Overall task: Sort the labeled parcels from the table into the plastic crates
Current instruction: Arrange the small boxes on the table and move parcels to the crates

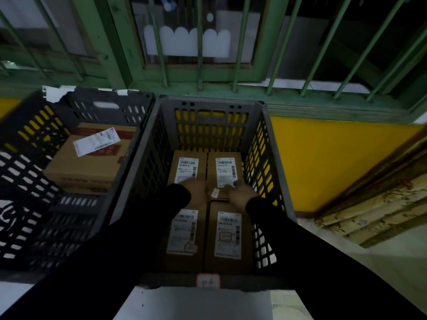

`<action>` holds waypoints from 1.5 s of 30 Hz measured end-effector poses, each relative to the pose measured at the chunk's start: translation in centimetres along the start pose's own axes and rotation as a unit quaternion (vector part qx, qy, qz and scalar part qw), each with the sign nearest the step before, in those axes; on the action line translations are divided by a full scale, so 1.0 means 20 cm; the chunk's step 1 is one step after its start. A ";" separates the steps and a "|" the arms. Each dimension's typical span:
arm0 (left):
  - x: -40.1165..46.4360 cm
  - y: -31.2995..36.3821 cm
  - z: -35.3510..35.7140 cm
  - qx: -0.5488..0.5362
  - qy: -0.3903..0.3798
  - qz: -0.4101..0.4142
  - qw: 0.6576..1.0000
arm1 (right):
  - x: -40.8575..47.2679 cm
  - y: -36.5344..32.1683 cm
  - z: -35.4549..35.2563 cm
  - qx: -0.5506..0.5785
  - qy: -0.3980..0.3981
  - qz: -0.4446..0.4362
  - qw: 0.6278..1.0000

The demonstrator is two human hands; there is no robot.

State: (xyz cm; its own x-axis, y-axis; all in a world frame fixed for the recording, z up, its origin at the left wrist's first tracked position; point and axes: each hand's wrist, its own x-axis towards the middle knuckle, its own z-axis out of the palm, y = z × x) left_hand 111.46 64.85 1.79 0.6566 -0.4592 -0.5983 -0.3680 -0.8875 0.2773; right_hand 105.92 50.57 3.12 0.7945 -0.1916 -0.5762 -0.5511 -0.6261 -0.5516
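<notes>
A dark grey plastic crate stands in the middle, holding several small brown parcels with white labels. Two lie at the back, one on the left and one on the right; two lie at the front. Both my arms in black sleeves reach down into this crate. My left hand rests at the near edge of the back left parcel. My right hand touches the near edge of the back right parcel, fingers spread. Neither hand clearly grips a parcel. A second crate to the left holds a larger brown box.
A green barred window frame runs behind the crates above a yellow wall. A worn wooden frame leans at the right. A white surface lies under the crate's front edge, which carries a small label.
</notes>
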 end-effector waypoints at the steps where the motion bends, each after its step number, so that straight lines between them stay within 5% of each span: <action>1: -0.02 -0.01 -0.04 -0.023 0.041 -0.004 0.999 | -0.01 -0.01 -0.01 0.044 0.023 -0.005 0.999; 6: -0.28 0.05 -0.24 -0.093 0.226 0.040 0.969 | -0.18 -0.08 -0.17 0.195 0.178 -0.098 0.960; 16: -0.65 0.43 -0.33 -0.349 0.322 0.226 0.850 | -0.81 0.12 -0.38 0.438 0.325 -0.189 0.817; 27: -1.04 1.37 0.03 -0.431 0.235 0.373 0.787 | -1.64 0.93 -0.61 0.466 0.450 -0.214 0.731; 38: -1.64 3.06 1.08 -0.447 0.036 0.513 0.732 | -3.07 2.48 -0.57 0.463 0.650 -0.088 0.597; 45: -1.96 3.79 1.61 -0.419 -0.071 0.572 0.702 | -3.67 3.06 -0.51 0.432 0.707 -0.029 0.559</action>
State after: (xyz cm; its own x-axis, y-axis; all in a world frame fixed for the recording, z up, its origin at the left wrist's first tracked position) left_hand 36.57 16.82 22.06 0.1539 -0.9337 0.3233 -0.0461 0.3201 0.9463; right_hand 16.44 18.60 17.69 -0.1110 -0.9784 0.1745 0.0540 -0.1812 -0.9820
